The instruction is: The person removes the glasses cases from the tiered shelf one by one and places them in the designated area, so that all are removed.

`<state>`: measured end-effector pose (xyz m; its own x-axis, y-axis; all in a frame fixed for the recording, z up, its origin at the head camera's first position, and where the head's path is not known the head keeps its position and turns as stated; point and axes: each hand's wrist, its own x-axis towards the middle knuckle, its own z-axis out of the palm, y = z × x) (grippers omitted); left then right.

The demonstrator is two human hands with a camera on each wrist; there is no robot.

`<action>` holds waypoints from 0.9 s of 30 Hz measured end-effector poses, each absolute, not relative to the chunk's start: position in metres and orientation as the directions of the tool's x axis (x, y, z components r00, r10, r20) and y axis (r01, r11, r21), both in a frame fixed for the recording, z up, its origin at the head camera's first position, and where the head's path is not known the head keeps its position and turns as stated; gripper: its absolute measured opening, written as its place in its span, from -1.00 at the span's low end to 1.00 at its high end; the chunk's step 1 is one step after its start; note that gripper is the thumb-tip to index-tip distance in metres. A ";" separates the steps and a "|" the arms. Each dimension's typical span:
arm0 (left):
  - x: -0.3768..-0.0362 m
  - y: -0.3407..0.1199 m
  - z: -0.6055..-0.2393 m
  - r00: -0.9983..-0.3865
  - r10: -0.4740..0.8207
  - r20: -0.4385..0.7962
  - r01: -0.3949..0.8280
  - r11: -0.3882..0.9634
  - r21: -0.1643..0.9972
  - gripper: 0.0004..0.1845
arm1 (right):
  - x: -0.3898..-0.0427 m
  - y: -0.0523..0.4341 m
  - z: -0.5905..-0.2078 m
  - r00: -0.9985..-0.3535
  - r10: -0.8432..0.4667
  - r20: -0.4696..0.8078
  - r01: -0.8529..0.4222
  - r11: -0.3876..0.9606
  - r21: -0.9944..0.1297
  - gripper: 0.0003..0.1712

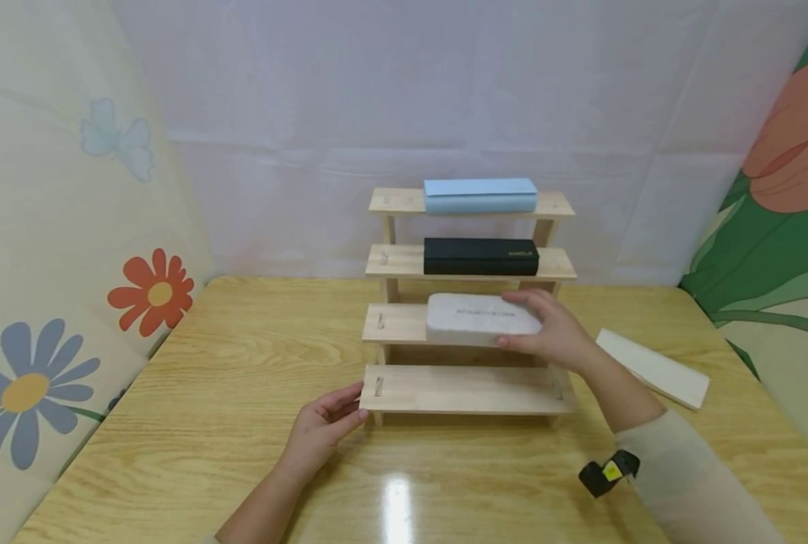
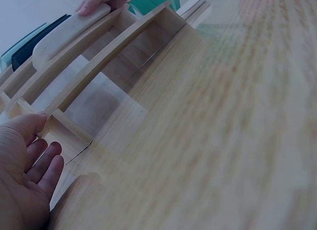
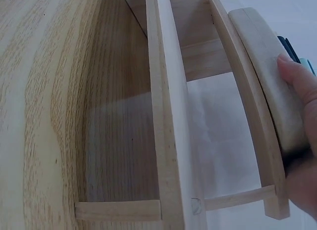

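A stepped wooden display rack [image 1: 465, 389] with several tiers stands on the table. My right hand [image 1: 556, 330] grips the right end of a white glasses case [image 1: 475, 313] with small dark lettering, thumb in front and fingers over the top. The case lies along the second tier from the bottom; in the right wrist view a dark gap shows under its near end. My left hand [image 1: 322, 431] holds the left end of the lowest tier, with the thumb at its front corner [image 2: 42, 122] and the other fingers loosely bent below.
A light blue case [image 1: 480, 196] lies on the top tier and a black case [image 1: 481, 257] on the tier below. A cream, flat-sided case [image 1: 651, 368] rests on the table [image 1: 254, 332] right of the rack. A white cloth [image 1: 417, 83] hangs behind.
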<state>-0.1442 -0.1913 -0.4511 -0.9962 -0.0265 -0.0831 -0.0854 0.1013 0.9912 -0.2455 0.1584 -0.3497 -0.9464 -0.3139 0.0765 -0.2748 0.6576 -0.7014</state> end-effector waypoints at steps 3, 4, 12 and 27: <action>-0.144 -0.191 -0.452 -0.996 -0.023 -0.082 -0.084 0.097 0.992 -0.52 | -0.244 0.161 -0.350 -0.947 -0.312 0.082 -0.278 0.662 -0.696 -0.09; -0.144 -0.191 -0.452 -0.996 -0.022 -0.083 -0.085 0.095 0.992 -0.52 | -0.243 0.161 -0.350 -0.948 -0.309 0.081 -0.275 0.661 -0.698 -0.09; -0.143 -0.190 -0.451 -0.996 -0.029 -0.087 -0.090 0.110 0.990 -0.52 | -0.239 0.171 -0.347 -0.957 -0.282 0.062 -0.243 0.669 -0.702 -0.06; -0.145 -0.191 -0.450 -0.997 -0.017 -0.074 -0.076 0.109 0.991 -0.52 | -0.236 0.187 -0.345 -0.964 -0.259 0.064 -0.226 0.670 -0.707 -0.05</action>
<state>-0.1449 -0.1913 -0.4496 -0.9971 -0.0171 -0.0743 -0.0757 0.1093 0.9911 -0.2361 0.1873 -0.3452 -0.9638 -0.2589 0.0635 -0.2265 0.6695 -0.7074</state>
